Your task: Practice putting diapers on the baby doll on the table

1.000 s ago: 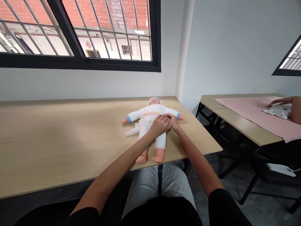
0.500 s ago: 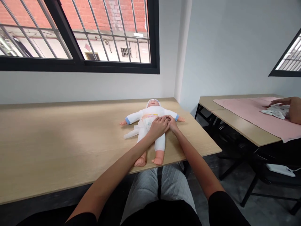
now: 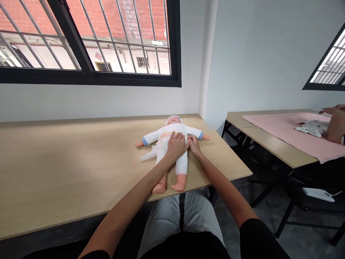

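Observation:
A baby doll [image 3: 183, 128] in a white suit with blue cuffs lies face up on the table, its feet at the near edge. Around its hips is a white diaper [image 3: 162, 142] with a coloured band at the front; one loose side strip of it spreads on the table to the left. My left hand [image 3: 176, 144] lies flat over the diaper's front, fingers stretched toward the doll's chest. At the doll's right-hand side in view, my right hand [image 3: 194, 145] is closed, fingertips pinching the diaper's side edge. What exactly lies between those fingertips is mostly hidden.
The wooden table [image 3: 81, 162] runs far to the left, against the wall under a barred window. At the right, another table carries a pink cloth [image 3: 277, 126]; another person's arm [image 3: 335, 124] rests there by a crumpled white cloth [image 3: 312, 127]. A white device [image 3: 318, 194] sits on a black chair.
My left hand has flattened out, its fingers now stretched over the diaper's front instead of bunched near my right hand. The other person's hand has lifted back from the white cloth.

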The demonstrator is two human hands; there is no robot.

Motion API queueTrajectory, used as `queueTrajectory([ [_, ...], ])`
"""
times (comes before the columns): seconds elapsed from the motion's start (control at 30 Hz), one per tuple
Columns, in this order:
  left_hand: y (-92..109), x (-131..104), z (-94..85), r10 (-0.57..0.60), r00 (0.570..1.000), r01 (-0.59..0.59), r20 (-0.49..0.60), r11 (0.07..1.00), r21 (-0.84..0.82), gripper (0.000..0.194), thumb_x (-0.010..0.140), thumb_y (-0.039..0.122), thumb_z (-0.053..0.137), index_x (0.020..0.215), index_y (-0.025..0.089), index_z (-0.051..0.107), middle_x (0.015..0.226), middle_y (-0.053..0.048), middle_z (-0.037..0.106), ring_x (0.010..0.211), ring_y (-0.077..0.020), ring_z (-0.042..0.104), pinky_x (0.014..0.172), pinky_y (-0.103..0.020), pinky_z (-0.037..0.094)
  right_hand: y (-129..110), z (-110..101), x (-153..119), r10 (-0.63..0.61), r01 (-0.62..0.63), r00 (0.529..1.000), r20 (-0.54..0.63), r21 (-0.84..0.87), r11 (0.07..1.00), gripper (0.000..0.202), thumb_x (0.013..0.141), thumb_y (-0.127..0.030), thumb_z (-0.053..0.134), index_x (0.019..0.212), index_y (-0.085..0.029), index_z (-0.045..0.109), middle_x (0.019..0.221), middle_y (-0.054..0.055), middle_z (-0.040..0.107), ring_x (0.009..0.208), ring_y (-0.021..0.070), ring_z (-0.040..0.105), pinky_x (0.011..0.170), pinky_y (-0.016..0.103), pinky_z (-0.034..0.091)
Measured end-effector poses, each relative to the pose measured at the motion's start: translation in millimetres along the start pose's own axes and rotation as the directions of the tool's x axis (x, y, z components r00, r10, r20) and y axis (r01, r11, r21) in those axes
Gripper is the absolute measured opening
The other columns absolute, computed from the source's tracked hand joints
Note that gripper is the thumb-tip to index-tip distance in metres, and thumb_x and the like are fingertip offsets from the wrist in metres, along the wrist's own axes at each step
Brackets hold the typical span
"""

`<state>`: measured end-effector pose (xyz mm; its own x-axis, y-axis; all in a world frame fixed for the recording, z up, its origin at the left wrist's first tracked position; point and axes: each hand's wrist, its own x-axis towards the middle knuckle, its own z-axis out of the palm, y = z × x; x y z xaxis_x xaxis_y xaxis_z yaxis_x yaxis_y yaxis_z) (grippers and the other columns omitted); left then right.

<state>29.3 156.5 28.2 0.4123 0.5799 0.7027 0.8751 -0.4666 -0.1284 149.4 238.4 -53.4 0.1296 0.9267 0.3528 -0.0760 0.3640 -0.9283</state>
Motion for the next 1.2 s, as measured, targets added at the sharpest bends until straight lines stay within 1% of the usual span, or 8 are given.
queueTrajectory([
  [0.2, 2.2, -0.7, -1.7, -0.015, 1.0, 0.015, 0.023, 1.0, -0.013, 0.039, 0.091, 0.031, 0.046, 0.104, 0.003, 0.069, 0.112, -0.025, 0.068, 0.112, -0.0319, 0.062, 0.11, -0.053, 0.034, -12.3, -0.2, -9.3, 0.0, 0.0, 1.0, 0.0, -0.046, 0.999, 0.032, 0.079, -0.053, 0.053, 0.084, -0.021, 0.055, 0.091, 0.005, 0.065, 0.087, 0.0201, 0.059, 0.088, 0.035, 0.046],
  [0.47, -7.8, 4.0, -6.7, 0.069, 0.997, -0.068, 0.021, 0.996, -0.059, 0.028, 0.092, 0.028, 0.044, 0.086, 0.013, 0.067, 0.091, -0.014, 0.073, 0.097, -0.025, 0.067, 0.11, -0.047, 0.037, -20.6, 1.5, -14.9, -0.012, 0.01, 1.0, -0.016, -0.114, 0.993, 0.035, 0.084, -0.055, 0.045, 0.082, -0.021, 0.052, 0.085, 0.004, 0.062, 0.082, 0.0199, 0.056, 0.083, 0.034, 0.044],
  [0.57, -35.9, 5.0, -16.0, -0.111, 0.993, 0.096, -0.04, 0.955, -0.28, 0.024, 0.092, 0.029, 0.042, 0.096, 0.016, 0.061, 0.09, -0.009, 0.073, 0.094, -0.0225, 0.067, 0.102, -0.041, 0.045, -19.9, 2.3, -14.0, -0.024, 0.019, 0.999, -0.029, -0.154, 0.988, 0.035, 0.084, -0.056, 0.043, 0.078, -0.022, 0.051, 0.081, 0.003, 0.061, 0.082, 0.0206, 0.055, 0.082, 0.033, 0.044],
  [0.63, -65.1, -0.8, -21.4, -0.379, 0.921, 0.31, -0.088, 0.851, -0.425, 0.026, 0.092, 0.033, 0.04, 0.107, 0.018, 0.056, 0.099, -0.009, 0.071, 0.096, -0.0229, 0.066, 0.089, -0.038, 0.051, -18.1, 2.2, -12.4, -0.026, 0.019, 0.999, -0.038, -0.164, 0.986, 0.034, 0.084, -0.056, 0.043, 0.076, -0.023, 0.05, 0.081, 0.003, 0.061, 0.083, 0.0213, 0.055, 0.083, 0.034, 0.043],
  [0.73, -113.0, -19.3, -25.0, -0.573, 0.82, 0.504, 0.018, 0.706, -0.498, 0.026, 0.088, 0.033, 0.04, 0.104, 0.018, 0.055, 0.092, -0.007, 0.069, 0.083, -0.0214, 0.066, 0.079, -0.035, 0.051, -15.2, 0.6, -9.3, -0.011, 0.002, 0.998, -0.055, -0.171, 0.985, 0.034, 0.084, -0.056, 0.044, 0.076, -0.023, 0.049, 0.081, 0.004, 0.061, 0.085, 0.0223, 0.055, 0.083, 0.034, 0.043],
  [0.87, -155.4, -46.2, -26.6, -0.496, 0.781, 0.622, 0.379, 0.573, -0.534, 0.021, 0.072, 0.034, 0.057, 0.083, 0.017, 0.062, 0.083, -0.006, 0.069, 0.082, -0.0225, 0.063, 0.074, -0.032, 0.05, -13.3, -3.3, -6.9, 0.008, -0.018, 0.998, -0.061, -0.169, 0.985, 0.034, 0.084, -0.056, 0.045, 0.076, -0.024, 0.05, 0.079, 0.003, 0.062, 0.087, 0.0227, 0.055, 0.084, 0.034, 0.043],
  [1.0, -164.0, -56.1, -29.9, -0.283, 0.711, 0.683, 0.644, 0.496, -0.536, 0.03, 0.055, 0.035, 0.07, 0.08, 0.019, 0.07, 0.079, -0.004, 0.071, 0.079, -0.0234, 0.062, 0.068, -0.029, 0.049, -13.5, -6.4, -6.8, 0.014, -0.022, 0.999, -0.051, -0.163, 0.986, 0.036, 0.086, -0.058, 0.043, 0.077, -0.024, 0.051, 0.076, 0.003, 0.062, 0.085, 0.0227, 0.056, 0.081, 0.035, 0.046],
  [1.2, -157.8, -54.0, -27.9, -0.244, 0.67, 0.705, 0.701, 0.502, -0.5, 0.023, 0.049, 0.032, 0.069, 0.068, 0.019, 0.069, 0.077, -0.004, 0.07, 0.073, -0.0216, 0.059, 0.06, -0.027, 0.046, -14.4, -6.9, -7.7, 0.016, -0.026, 0.998, -0.058, -0.168, 0.985, 0.038, 0.087, -0.06, 0.042, 0.077, -0.024, 0.052, 0.073, 0.003, 0.06, 0.079, 0.0222, 0.057, 0.076, 0.036, 0.047],
])
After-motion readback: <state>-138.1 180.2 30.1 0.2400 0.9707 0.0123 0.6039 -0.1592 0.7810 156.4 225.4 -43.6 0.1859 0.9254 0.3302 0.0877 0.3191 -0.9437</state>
